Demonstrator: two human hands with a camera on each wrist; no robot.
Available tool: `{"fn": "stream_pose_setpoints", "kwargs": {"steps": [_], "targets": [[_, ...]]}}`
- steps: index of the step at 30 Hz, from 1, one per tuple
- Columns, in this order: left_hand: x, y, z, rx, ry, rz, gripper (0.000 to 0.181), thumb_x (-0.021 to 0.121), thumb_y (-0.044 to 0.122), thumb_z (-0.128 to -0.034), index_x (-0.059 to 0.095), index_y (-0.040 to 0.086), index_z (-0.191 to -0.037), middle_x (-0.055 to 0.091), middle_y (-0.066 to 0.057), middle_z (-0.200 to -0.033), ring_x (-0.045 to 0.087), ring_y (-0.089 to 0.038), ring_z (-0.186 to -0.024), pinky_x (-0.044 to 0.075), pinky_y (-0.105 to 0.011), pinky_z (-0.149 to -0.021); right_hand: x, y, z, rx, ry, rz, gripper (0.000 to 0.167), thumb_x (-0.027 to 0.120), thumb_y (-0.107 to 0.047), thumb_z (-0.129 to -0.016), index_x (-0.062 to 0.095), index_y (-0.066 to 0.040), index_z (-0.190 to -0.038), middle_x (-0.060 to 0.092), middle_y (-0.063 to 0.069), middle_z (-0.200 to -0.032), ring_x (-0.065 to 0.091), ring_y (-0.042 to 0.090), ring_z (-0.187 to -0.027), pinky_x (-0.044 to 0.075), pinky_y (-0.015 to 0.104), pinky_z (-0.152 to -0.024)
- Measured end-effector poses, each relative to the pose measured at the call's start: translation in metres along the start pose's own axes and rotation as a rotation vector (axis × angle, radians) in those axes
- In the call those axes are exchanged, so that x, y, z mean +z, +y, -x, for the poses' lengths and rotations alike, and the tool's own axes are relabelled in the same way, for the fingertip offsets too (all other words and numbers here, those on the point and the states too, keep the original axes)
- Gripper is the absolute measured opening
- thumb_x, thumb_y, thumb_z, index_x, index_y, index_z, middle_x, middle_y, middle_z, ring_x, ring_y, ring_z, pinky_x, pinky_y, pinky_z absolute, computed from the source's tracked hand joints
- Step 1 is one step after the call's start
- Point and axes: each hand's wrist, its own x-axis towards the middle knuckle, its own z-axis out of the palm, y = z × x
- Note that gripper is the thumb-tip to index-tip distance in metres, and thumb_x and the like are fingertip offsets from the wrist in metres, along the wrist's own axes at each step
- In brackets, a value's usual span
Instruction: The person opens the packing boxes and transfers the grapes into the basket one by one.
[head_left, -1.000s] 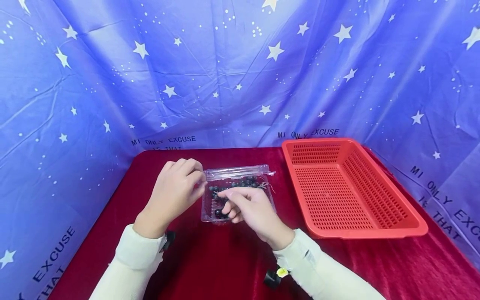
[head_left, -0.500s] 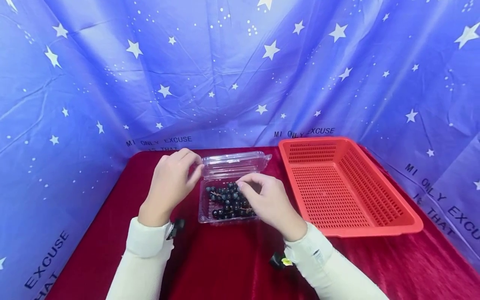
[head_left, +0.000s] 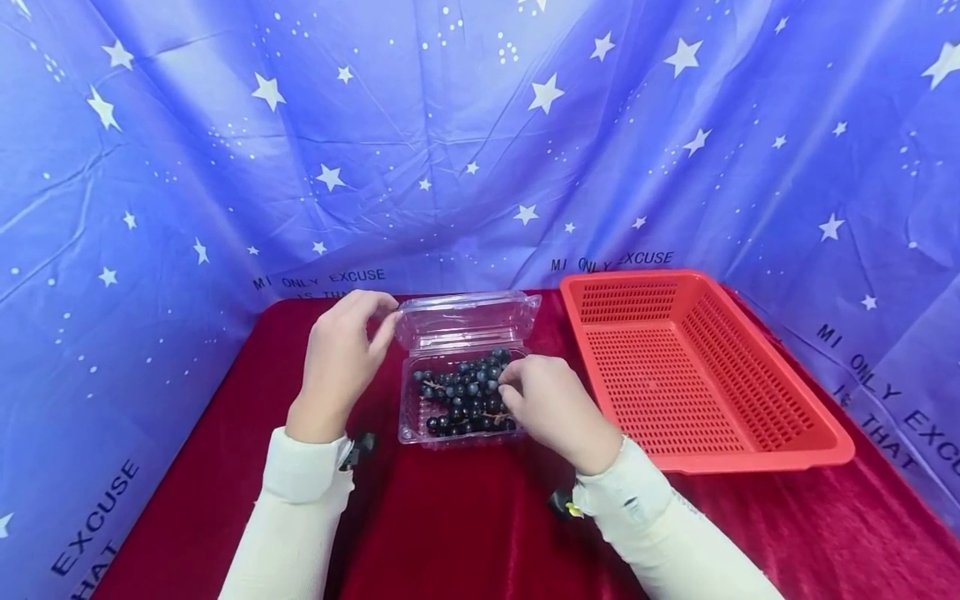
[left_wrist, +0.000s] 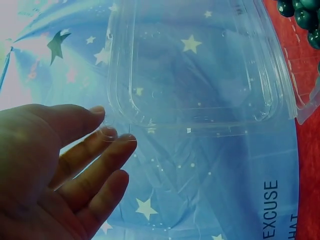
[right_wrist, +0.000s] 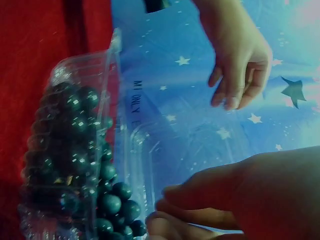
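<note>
My left hand (head_left: 337,354) pinches the corner tab of the clear plastic lid (head_left: 468,321) between thumb and fingertips. In the left wrist view, the thumb (left_wrist: 80,117) lies just above the tab and the other fingers are half bent. The lid stands raised behind its clear box (head_left: 408,425), which holds bunches of dark grapes (head_left: 465,392). My right hand (head_left: 555,404) is over the box's right side, fingers loosely bent beside the grapes. In the right wrist view, nothing shows between its thumb and fingers; whether the fingertips touch a grape cannot be told.
A red plastic basket (head_left: 787,458) with slotted walls stands to the right of the box. Dark red cloth (head_left: 450,517) covers the table. A blue curtain (head_left: 420,217) with stars hangs close behind and along both sides.
The lid has tilted up and back, with my left hand moving up and away at its corner. My right hand has shifted from the middle of the box to its right side, uncovering the grapes.
</note>
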Motion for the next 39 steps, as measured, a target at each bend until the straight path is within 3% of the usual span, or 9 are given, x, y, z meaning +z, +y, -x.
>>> {"fn": "stream_pose_setpoints", "kwargs": {"steps": [3,7,15,21,27,39], "targets": [[0.0,0.002,-0.001,-0.012,0.005,0.007,0.009,0.076,0.015,-0.0939,0.075,0.008,-0.1,0.074,-0.008,-0.095,0.07,-0.026,-0.085,0.058,-0.043,-0.077,0.006,0.003,0.0,-0.003,-0.034,0.049,0.008,0.074,-0.014,-0.09,0.08,-0.011,-0.094,0.078,0.0,-0.09,0.074,0.021,-0.09,0.059,0.042,-0.086],[-0.002,0.004,-0.001,-0.026,0.012,0.007,0.008,0.077,0.012,-0.0926,0.077,0.007,-0.099,0.076,-0.009,-0.098,0.072,-0.027,-0.092,0.059,-0.044,-0.085,0.013,0.005,0.001,-0.032,-0.054,0.104,0.005,0.077,-0.013,-0.087,0.078,-0.012,-0.083,0.074,-0.001,-0.079,0.071,0.021,-0.077,0.059,0.042,-0.077],[-0.001,0.005,0.001,-0.028,0.002,-0.01,0.018,0.078,0.006,-0.0898,0.08,0.007,-0.108,0.077,-0.009,-0.108,0.073,-0.028,-0.103,0.058,-0.045,-0.094,0.027,0.012,0.003,-0.097,-0.017,0.224,0.026,0.08,-0.013,-0.083,0.062,-0.015,-0.064,0.062,0.0,-0.063,0.067,0.027,-0.065,0.057,0.044,-0.063],[0.001,0.005,0.001,-0.034,-0.024,-0.043,0.031,0.077,0.007,-0.0893,0.076,0.01,-0.12,0.074,-0.009,-0.115,0.073,-0.029,-0.105,0.059,-0.048,-0.089,0.032,0.014,0.005,-0.121,0.001,0.285,0.025,0.079,-0.012,-0.08,0.061,-0.011,-0.063,0.063,0.006,-0.065,0.068,0.031,-0.065,0.057,0.046,-0.061],[0.002,0.006,0.002,-0.035,-0.035,-0.022,0.039,0.077,0.004,-0.0875,0.072,0.008,-0.126,0.074,-0.011,-0.115,0.072,-0.027,-0.099,0.059,-0.048,-0.083,0.036,0.015,0.006,-0.131,-0.003,0.298,0.024,0.077,-0.009,-0.078,0.06,-0.011,-0.062,0.065,0.007,-0.065,0.068,0.031,-0.064,0.057,0.046,-0.06],[0.002,0.007,0.003,-0.036,-0.051,-0.025,0.042,0.078,0.005,-0.0865,0.07,0.004,-0.128,0.072,-0.014,-0.116,0.071,-0.028,-0.099,0.059,-0.049,-0.084,0.038,0.015,0.008,-0.134,-0.014,0.305,0.024,0.074,-0.008,-0.08,0.059,-0.013,-0.063,0.064,0.006,-0.064,0.067,0.03,-0.063,0.057,0.047,-0.058]]}}
